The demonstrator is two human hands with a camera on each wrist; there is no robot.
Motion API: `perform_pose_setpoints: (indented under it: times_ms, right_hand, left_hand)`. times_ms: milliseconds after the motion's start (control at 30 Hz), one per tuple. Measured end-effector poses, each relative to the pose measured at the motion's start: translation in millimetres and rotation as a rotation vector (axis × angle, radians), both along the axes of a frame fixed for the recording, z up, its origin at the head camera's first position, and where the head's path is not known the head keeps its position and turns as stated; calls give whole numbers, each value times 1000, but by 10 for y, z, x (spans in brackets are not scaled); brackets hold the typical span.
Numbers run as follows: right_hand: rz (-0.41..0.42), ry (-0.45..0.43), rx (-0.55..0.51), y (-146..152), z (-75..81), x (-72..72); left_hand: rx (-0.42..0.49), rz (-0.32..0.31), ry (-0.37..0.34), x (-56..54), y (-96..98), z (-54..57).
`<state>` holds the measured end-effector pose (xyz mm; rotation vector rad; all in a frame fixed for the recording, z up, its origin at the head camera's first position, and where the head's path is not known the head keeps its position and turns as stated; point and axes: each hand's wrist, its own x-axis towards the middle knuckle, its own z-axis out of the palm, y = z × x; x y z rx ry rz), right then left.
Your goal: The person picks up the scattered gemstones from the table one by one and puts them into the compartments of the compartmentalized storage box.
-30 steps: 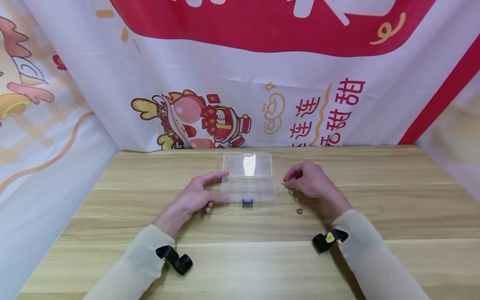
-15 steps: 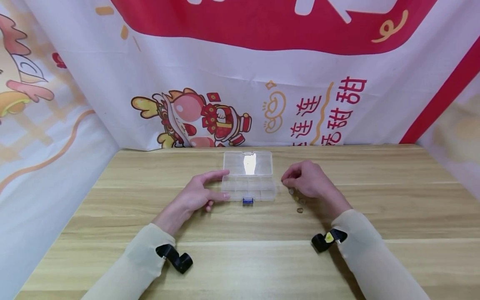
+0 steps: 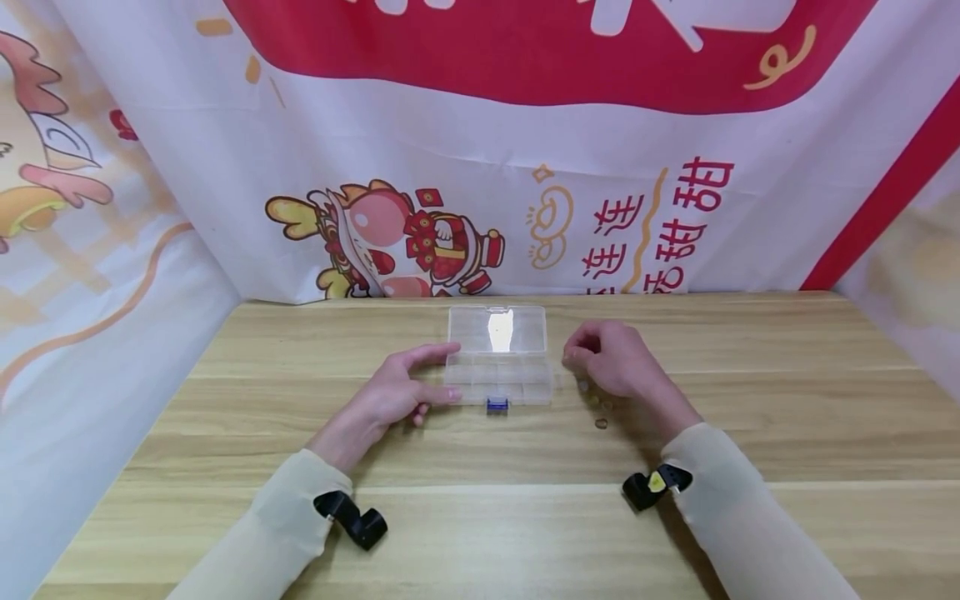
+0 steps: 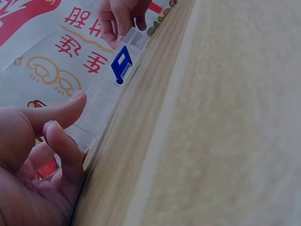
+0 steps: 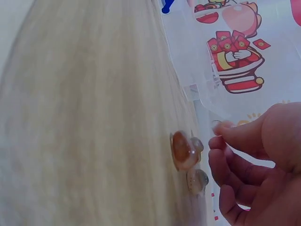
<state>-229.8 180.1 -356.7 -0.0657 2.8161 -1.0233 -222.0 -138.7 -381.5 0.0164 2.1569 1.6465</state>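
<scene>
A clear plastic compartment box [image 3: 498, 371] stands on the table with its lid [image 3: 468, 327] raised at the back and a blue latch [image 3: 497, 405] at the front. My left hand [image 3: 393, 387] holds its left end, thumb at the front and index finger near the hinge. To the right of the box my right hand [image 3: 611, 358] pinches a small clear piece [image 5: 216, 123] between thumb and fingertips; its shape is hard to make out. Several small glossy stones lie beside that hand, among them an amber-brown one [image 5: 183, 150] and a greyish one [image 5: 197, 180].
The wood-grained table [image 3: 480, 525] ends at a white and red printed cloth [image 3: 420, 125] behind the box. Cloth also hangs on the left and right sides. Black cameras are strapped to both wrists.
My right fingertips have shifted very slightly, and the whitish piece seen at them earlier is now mostly hidden in the head view. The left hand and the box have stayed in place.
</scene>
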Motion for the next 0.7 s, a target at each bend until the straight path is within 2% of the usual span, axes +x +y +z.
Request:
perform_pose_setpoints:
  times_ms: [400, 700]
  right_hand:
    - [-15, 110, -37, -75, 66, 15]
    - [-52, 100, -114, -126, 131, 40]
  left_hand:
    - [3, 9, -7, -5, 3, -9]
    - [6, 1, -1, -4, 2, -2]
